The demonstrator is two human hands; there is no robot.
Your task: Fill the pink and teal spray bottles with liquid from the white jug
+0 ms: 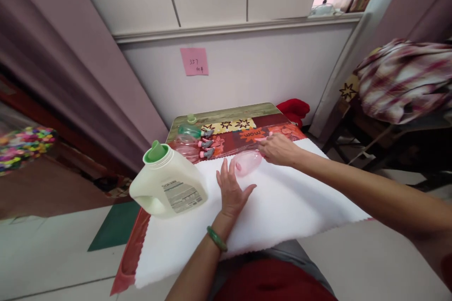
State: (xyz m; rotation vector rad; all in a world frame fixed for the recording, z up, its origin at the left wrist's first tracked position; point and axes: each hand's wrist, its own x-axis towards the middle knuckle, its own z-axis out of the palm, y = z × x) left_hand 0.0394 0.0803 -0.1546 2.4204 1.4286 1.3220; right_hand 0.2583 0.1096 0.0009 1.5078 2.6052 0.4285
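My left hand point(231, 188) lies flat and open on a white cloth point(282, 202) that covers the near part of a small table. A green bangle sits on that wrist. My right hand point(278, 149) is closed around the neck end of a clear pink bottle point(247, 162), which lies on its side on the cloth just beyond my left fingertips. A large pale jug point(168, 182) with a green cap stands at the cloth's left edge, close to my left hand.
Three more small bottles with grey spray tops point(194, 143) lie on a patterned red and yellow cloth point(247, 134) at the table's far end. A loose green cap point(191, 118) rests on the wooden tabletop. A pink note point(194, 61) is on the wall. Plaid fabric point(402, 77) is piled at right.
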